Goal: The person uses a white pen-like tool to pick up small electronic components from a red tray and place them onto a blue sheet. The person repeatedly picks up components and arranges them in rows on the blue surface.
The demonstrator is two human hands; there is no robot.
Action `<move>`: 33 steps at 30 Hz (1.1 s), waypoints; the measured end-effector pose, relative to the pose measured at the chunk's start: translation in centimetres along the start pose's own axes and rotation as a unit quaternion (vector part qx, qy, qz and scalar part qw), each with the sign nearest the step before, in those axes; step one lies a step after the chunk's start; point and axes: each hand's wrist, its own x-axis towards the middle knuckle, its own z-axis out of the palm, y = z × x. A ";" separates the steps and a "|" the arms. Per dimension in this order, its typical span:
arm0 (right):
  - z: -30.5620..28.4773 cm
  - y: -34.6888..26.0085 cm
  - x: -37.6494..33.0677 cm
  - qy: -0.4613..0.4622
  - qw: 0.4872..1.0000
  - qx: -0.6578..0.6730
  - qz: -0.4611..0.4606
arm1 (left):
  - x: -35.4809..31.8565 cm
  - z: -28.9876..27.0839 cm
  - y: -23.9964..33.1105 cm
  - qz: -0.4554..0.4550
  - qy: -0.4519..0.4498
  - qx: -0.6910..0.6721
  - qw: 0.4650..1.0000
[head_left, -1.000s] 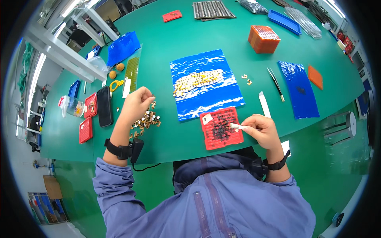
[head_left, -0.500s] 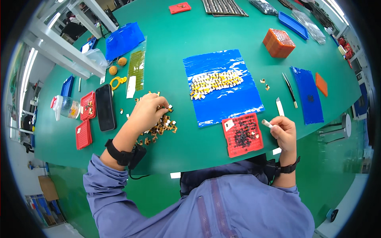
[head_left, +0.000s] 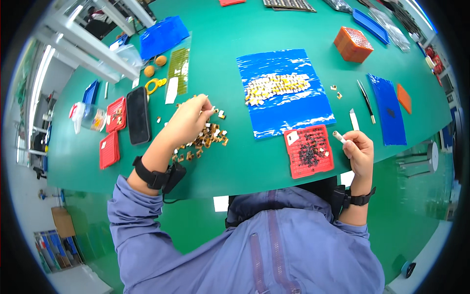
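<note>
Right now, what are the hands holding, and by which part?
The right hand grips a white stick by its near end, far tip free. The left hand is at the pile; whether it pinches anything cannot be told.

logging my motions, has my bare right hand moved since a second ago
Yes, rightward: the bare right hand has carried its short white stick from over the rectangular red plastic tray past that tray's right edge.
</note>
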 end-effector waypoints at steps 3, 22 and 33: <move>-0.1 0.2 -0.2 -0.011 1.000 0.005 -0.011 | -0.8 -1.0 0.9 -0.050 0.019 0.010 0.999; 0.1 0.0 -0.7 -0.090 0.994 -0.028 -0.060 | -4.5 4.4 11.5 0.028 0.004 -0.485 0.874; 1.5 -3.5 -1.2 -0.181 0.973 -0.094 -0.107 | -1.7 9.9 14.2 0.050 -0.084 -0.596 0.797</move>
